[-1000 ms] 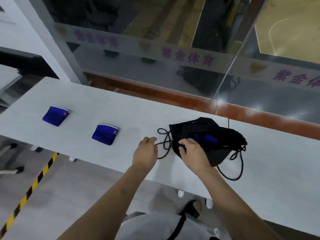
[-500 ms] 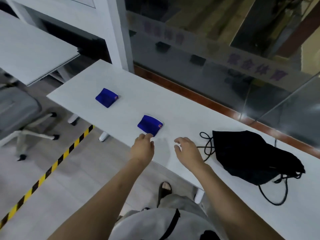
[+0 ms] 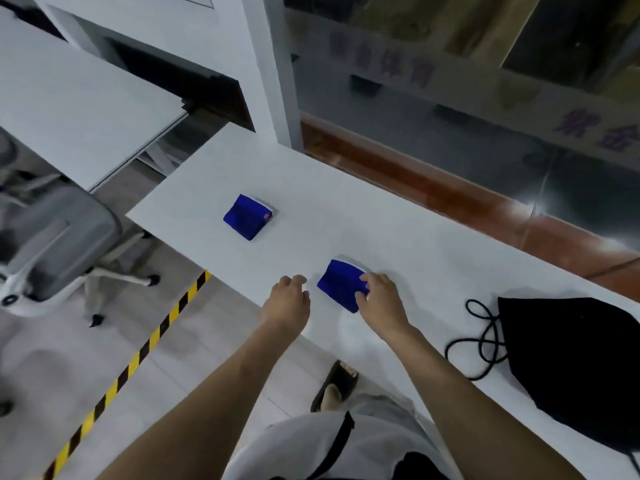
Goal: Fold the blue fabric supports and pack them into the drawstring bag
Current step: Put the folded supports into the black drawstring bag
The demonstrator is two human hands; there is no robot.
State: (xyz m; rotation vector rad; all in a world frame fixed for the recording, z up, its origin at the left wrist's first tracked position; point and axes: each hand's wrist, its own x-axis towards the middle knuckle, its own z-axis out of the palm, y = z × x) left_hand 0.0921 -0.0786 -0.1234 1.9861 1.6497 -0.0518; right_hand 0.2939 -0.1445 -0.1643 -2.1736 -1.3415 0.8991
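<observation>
Two folded blue fabric supports lie on the white table (image 3: 408,244). The far support (image 3: 247,217) sits alone toward the table's left end. My right hand (image 3: 379,297) pinches the right edge of the near support (image 3: 338,284), fingers and thumb curled round it. My left hand (image 3: 289,301) hovers just left of that support with loosely curled fingers, holding nothing. The black drawstring bag (image 3: 571,362) lies flat at the right, its cord (image 3: 479,341) looped on the table beside it.
A second white desk (image 3: 79,98) and a grey office chair (image 3: 52,244) stand at the left. A glass wall (image 3: 450,98) with a brown sill runs behind the table. Yellow-black floor tape (image 3: 138,358) crosses the floor below the table edge.
Both hands left the bag and moved left along the table. My right hand has reached the near blue support and taken hold of its edge. The view swung left.
</observation>
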